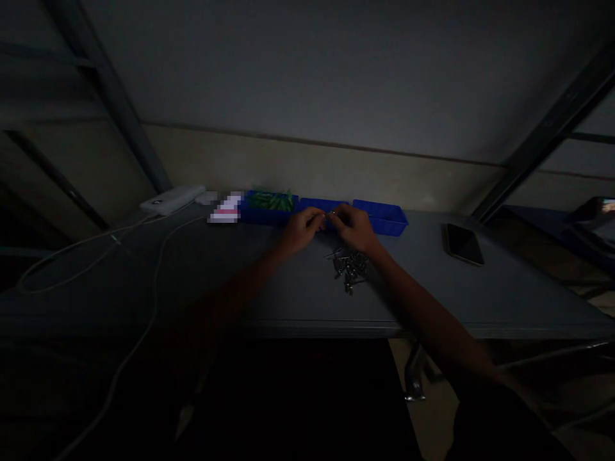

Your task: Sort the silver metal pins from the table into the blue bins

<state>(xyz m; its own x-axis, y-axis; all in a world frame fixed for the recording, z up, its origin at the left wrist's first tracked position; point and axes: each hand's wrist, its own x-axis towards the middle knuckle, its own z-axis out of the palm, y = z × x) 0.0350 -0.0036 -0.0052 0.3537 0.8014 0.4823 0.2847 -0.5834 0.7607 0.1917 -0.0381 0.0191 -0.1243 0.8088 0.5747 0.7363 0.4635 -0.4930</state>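
Both hands meet above the grey table, just in front of a row of blue bins. My left hand (302, 230) is closed in a pinch, but what its fingertips hold is too small and dark to name. My right hand (354, 227) pinches a small shiny metal part (331, 214), its fingertips close to the left ones. Below the right hand lies a loose pile of small metal parts (350, 267), some with thin shanks like screws. Behind the hands stands the middle blue bin (323, 203), partly hidden by them.
Left of it, a blue bin (262, 216) holds green pieces (271, 200); another blue bin (384, 225) stands right. A phone (462, 244) lies on the right of the table (288, 298). At left are a white device (173, 200), a pixelated item (225, 209) and a trailing cable (156, 282).
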